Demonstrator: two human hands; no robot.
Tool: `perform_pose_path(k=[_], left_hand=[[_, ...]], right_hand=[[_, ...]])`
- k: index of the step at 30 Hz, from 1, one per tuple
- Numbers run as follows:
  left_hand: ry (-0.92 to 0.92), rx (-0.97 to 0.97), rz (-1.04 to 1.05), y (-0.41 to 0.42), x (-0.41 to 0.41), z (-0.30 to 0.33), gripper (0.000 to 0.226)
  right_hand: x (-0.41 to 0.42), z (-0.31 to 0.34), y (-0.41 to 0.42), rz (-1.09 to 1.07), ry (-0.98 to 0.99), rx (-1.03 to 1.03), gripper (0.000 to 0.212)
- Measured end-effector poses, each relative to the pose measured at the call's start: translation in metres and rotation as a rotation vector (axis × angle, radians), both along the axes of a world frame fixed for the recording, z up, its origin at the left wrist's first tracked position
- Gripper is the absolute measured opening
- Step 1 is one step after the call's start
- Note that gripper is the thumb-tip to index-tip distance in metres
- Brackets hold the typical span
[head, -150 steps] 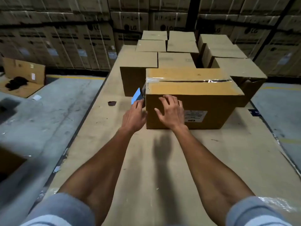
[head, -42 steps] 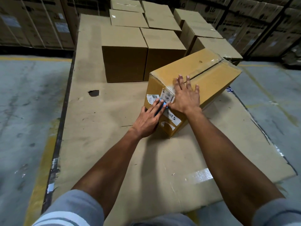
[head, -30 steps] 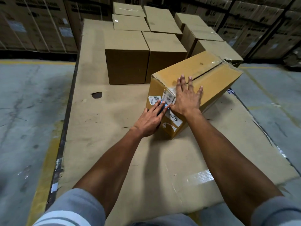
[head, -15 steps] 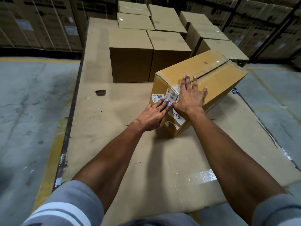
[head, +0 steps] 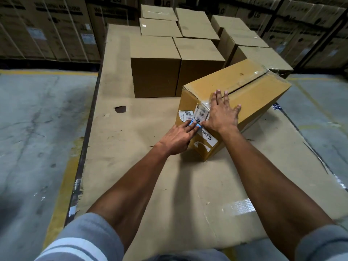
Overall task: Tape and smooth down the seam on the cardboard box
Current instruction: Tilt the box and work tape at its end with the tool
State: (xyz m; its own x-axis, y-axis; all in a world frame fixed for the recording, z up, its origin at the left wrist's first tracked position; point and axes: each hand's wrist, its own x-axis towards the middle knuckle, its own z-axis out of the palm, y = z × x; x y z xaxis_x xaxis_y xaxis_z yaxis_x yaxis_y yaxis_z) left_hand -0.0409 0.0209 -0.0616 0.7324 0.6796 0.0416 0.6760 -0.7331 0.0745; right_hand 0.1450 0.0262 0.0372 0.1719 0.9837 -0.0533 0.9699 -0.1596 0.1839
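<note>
The cardboard box point(head: 254, 91) lies skewed on the platform, one end face turned toward me. Clear tape point(head: 250, 81) runs along its top seam and folds down over the end face, across white labels point(head: 188, 114). My right hand point(head: 222, 113) lies flat with fingers spread over the box's near top edge, on the tape end. My left hand point(head: 178, 138) presses a small blue card point(head: 194, 124) against the end face, just below the labels. Most of the card is hidden under the fingers.
Several closed cardboard boxes point(head: 156, 66) stand behind the taped box. The platform is covered by cardboard sheets point(head: 131, 176) with a dark hole point(head: 120, 109) and a tape patch point(head: 239, 206). Concrete floor point(head: 37, 129) lies left and right; stacked cartons point(head: 47, 34) line the back.
Five seconds ago the box stood square-on; now it is turned with its end toward me. In the last second my right hand slid slightly up the taped edge; the left hand barely moved.
</note>
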Motion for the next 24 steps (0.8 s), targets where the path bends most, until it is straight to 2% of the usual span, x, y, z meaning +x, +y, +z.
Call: perform_pose_path(k=[5,7,9,11,15,20,24], left_hand=[[-0.027,0.057,0.014,-0.004,-0.009,0.0,0.068],[-0.101,0.053,0.036,-0.004,-0.016,0.001,0.065],[-0.221,0.051,0.05,-0.005,-0.024,0.004,0.06],[-0.331,0.028,0.058,-0.004,-0.031,0.012,0.059],[-0.455,-0.184,0.223,-0.006,-0.048,0.033,0.059],[-0.752,-0.478,0.415,-0.009,-0.067,0.04,0.05],[-1.023,-0.775,0.479,-0.007,-0.079,0.034,0.041]], right_hand=[[0.001,-0.003,0.002,0.074,0.053,0.068,0.136],[0.001,-0.007,-0.005,0.167,0.083,0.207,0.117],[0.002,-0.011,-0.016,0.281,0.129,0.381,0.088],[0.003,-0.014,-0.025,0.394,0.089,0.455,0.071],[-0.001,-0.028,-0.031,0.586,-0.117,0.409,0.079],[-0.025,-0.058,-0.037,0.679,-0.112,0.284,0.101],[-0.043,-0.073,-0.038,0.715,-0.083,0.287,0.103]])
